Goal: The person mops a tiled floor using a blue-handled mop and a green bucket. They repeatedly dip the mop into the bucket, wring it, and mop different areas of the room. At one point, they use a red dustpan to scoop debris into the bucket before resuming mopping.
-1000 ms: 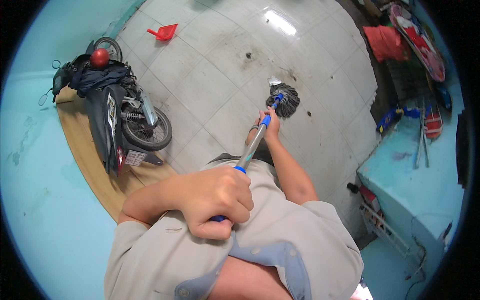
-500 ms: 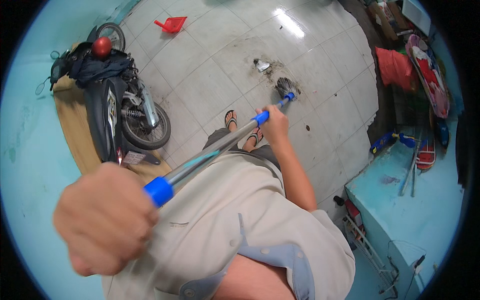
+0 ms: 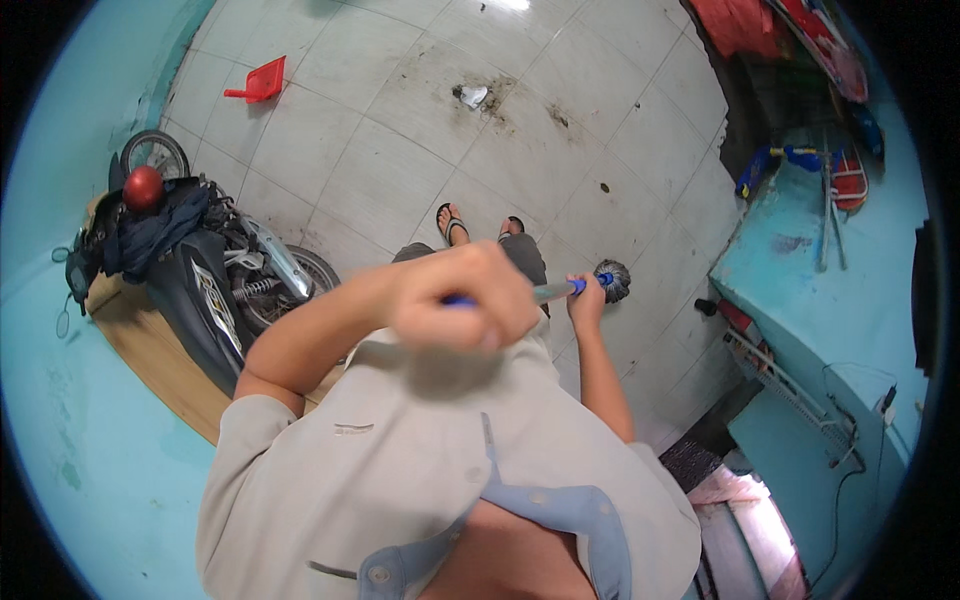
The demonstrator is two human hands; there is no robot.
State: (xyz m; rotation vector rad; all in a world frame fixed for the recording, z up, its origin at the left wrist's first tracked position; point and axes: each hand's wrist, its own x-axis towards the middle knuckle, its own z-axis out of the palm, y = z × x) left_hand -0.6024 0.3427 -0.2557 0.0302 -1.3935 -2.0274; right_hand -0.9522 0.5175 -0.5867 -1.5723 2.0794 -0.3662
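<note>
No packages, signs or screens in view, only a pale number plate (image 3: 213, 297) on the parked motorbike (image 3: 195, 275)

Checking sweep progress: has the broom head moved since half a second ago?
Yes. The broom head has swung from beside the dirt pile back toward the person's feet, to their right.

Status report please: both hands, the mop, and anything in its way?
Left hand and right hand both grip the mop handle. Mop head on tiled floor. Motorbike left, apart.
</note>
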